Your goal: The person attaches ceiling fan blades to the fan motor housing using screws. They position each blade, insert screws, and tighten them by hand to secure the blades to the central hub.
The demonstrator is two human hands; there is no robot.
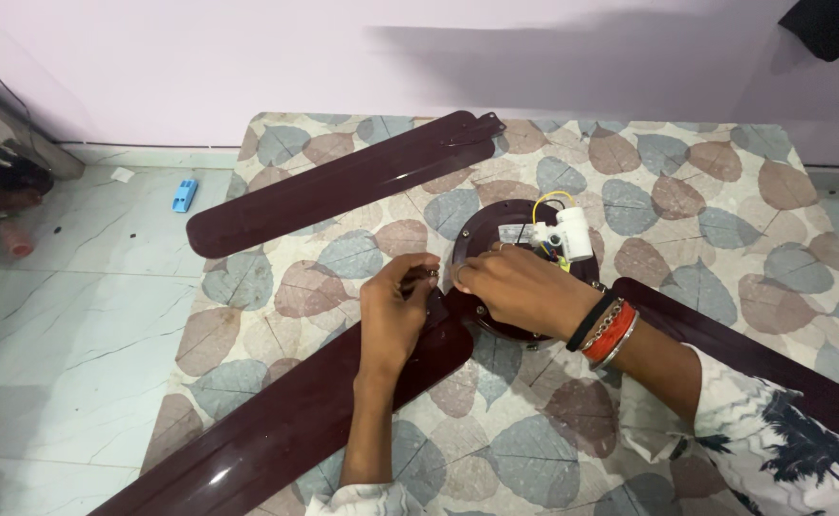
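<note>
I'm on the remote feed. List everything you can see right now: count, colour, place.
Fan motor hub: one, dark maroon, round, centre of the mat.
Fan blades: three, dark maroon; one loose at upper left, one running to lower left, one at right partly hidden by the arm.
White capacitor: one, on the hub, with yellow wires.
Mat: one, leaf pattern in grey and brown, under the fan.
Floor: pale marble tile, left.
Blue object: one, small, on the floor by the wall.
Pink object: one, small, far left on the floor.
Bangles: black, red and silver, right wrist.
Left hand: pinching something small at the blade root; too small to identify.
Right hand: on the hub's edge, fingertips meeting the left.
</note>
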